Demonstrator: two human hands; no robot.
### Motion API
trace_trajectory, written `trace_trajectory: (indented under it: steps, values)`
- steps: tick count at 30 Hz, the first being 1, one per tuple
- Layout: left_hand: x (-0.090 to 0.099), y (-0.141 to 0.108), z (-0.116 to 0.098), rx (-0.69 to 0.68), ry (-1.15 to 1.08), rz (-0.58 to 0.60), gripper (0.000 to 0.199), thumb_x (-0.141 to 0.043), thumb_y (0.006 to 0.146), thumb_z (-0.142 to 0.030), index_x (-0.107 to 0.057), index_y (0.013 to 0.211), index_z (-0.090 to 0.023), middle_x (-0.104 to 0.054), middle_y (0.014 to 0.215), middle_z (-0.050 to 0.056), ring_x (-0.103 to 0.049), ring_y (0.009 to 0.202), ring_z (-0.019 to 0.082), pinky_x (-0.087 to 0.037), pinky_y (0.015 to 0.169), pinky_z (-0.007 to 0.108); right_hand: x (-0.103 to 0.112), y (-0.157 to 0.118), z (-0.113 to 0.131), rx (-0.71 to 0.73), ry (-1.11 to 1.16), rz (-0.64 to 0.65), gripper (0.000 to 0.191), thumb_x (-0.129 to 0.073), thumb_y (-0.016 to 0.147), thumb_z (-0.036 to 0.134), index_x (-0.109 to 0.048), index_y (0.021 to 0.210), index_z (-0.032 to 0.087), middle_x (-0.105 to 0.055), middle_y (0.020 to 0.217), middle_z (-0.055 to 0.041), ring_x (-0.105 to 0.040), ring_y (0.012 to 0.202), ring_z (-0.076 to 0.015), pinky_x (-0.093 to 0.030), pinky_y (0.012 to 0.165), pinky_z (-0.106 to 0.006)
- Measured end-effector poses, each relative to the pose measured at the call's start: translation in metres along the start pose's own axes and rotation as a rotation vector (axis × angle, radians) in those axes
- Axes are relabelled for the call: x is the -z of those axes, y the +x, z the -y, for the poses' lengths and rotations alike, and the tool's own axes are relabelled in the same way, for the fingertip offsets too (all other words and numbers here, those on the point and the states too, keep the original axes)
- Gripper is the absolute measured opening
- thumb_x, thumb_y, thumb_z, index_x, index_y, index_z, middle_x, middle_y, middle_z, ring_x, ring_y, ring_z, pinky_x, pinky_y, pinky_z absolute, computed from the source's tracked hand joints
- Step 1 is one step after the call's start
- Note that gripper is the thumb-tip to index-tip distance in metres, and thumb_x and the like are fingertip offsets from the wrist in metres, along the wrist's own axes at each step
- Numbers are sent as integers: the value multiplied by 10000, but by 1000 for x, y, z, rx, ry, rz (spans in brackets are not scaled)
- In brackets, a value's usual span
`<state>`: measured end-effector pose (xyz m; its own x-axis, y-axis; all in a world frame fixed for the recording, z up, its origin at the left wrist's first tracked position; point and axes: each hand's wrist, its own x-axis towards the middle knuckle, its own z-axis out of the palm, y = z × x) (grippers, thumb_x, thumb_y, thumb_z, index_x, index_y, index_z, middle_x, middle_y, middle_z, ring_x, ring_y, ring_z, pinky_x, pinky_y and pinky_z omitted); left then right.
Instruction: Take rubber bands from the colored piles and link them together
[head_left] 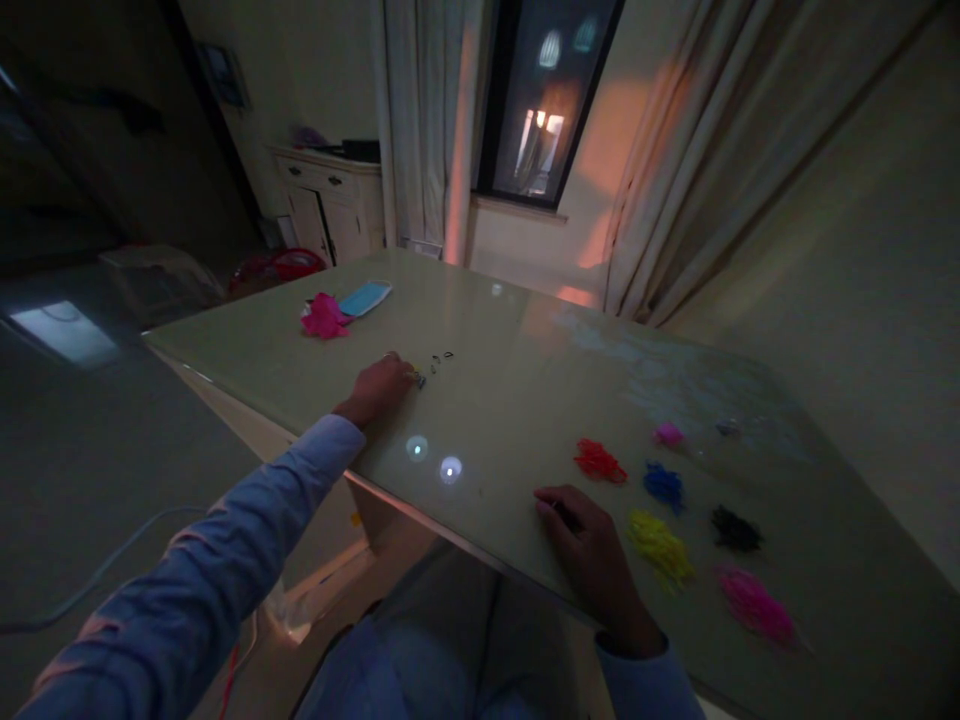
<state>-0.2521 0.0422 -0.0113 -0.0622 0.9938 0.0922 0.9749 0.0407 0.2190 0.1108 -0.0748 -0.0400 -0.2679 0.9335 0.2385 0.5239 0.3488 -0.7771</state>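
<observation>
My left hand [384, 388] reaches out over the table's left half, its fingers pressed together at a few small dark and yellow pieces [418, 378]. Several tiny dark pieces [448, 355] lie just beyond its fingertips. Near the front edge, my right hand [581, 535] rests on the table with fingers curled; whether it holds anything is hidden. Around it to the right lie a red pile [599, 461], a blue pile [664, 486], a yellow pile [660, 546], a black pile [736, 529] and a pink pile [756, 603] of thin strands or bands.
A crumpled pink item [325, 316] and a blue face mask [365, 299] lie at the table's [495, 400] far left. A small pink piece [668, 434] and a clear item [727, 427] are at the right. Behind stand a white cabinet [330, 205] and curtains.
</observation>
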Motion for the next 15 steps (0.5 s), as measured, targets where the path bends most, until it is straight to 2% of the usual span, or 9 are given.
trace_trajectory:
  steps: [3, 11, 13, 15]
  values:
    - [-1, 1, -1, 23, -2, -6, 341, -427, 947, -270, -735, 1033, -151, -638, 1119, 166, -646, 906, 250, -475, 748, 329, 0, -1, 1, -2, -1, 3, 200, -569, 942, 359, -711, 976, 222, -711, 898, -59, -664, 811, -215, -512, 725, -311]
    - [-2, -3, 2, -8, -124, -140, 314, -467, 919, -291, -734, 998, -146, -667, 1074, 144, -626, 892, 231, -480, 798, 339, 1, -1, 0, 11, 6, 5, 194, -575, 937, 335, -713, 977, 204, -707, 904, -57, -657, 815, -199, -497, 733, -299]
    - [3, -8, -1, -5, -225, -186, 294, -508, 896, -308, -735, 985, -145, -692, 1028, 124, -624, 856, 212, -479, 793, 325, 0, -1, -1, 15, 11, 6, 195, -573, 940, 331, -711, 982, 200, -704, 907, -56, -654, 815, -193, -494, 732, -294]
    - [8, -17, -8, 48, -450, -214, 279, -574, 855, -355, -736, 937, -143, -707, 906, 93, -610, 734, 183, -477, 713, 306, -1, -1, -2, 19, 18, 13, 197, -566, 947, 327, -707, 992, 196, -702, 916, -58, -652, 826, -191, -491, 735, -291]
